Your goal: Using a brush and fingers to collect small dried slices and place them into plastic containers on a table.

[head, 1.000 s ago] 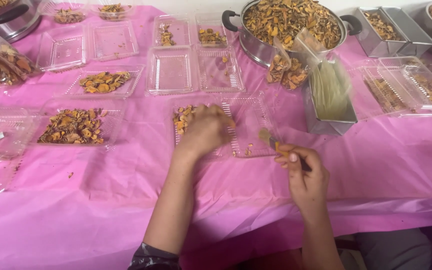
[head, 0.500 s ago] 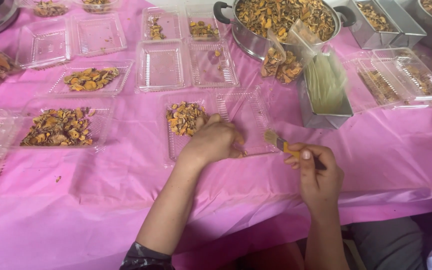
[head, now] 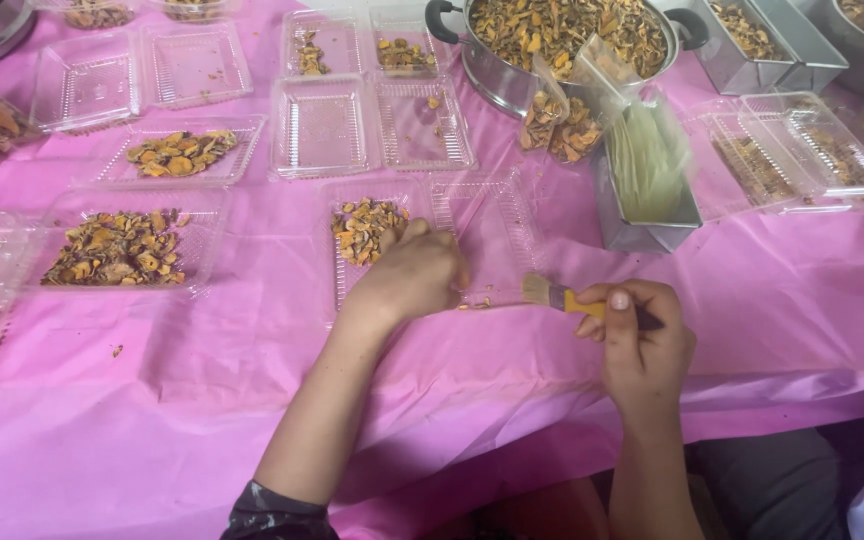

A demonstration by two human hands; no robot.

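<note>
My right hand (head: 640,345) grips a small paintbrush (head: 564,297) with a yellow ferrule, bristles pointing left just above the pink tablecloth (head: 202,400). My left hand (head: 414,275) rests with curled fingers on an open clear hinged container (head: 500,215) in front of me. Its left half holds a pile of dried orange-brown slices (head: 365,225); its right half is nearly bare. A few crumbs (head: 477,302) lie on the cloth between my hands. What my left fingers pinch is hidden.
Several clear containers, some filled (head: 120,248) (head: 180,153), others bare (head: 320,128), spread across the table. A steel pot of dried slices (head: 562,30), steel trays (head: 752,40), and a steel box with a plastic bag (head: 647,170) stand at the back right. The table edge runs near my body.
The view has shifted down slightly. My left hand stays on the container; my right hand has held the brush in roughly the same place, bristles towards the crumbs.
</note>
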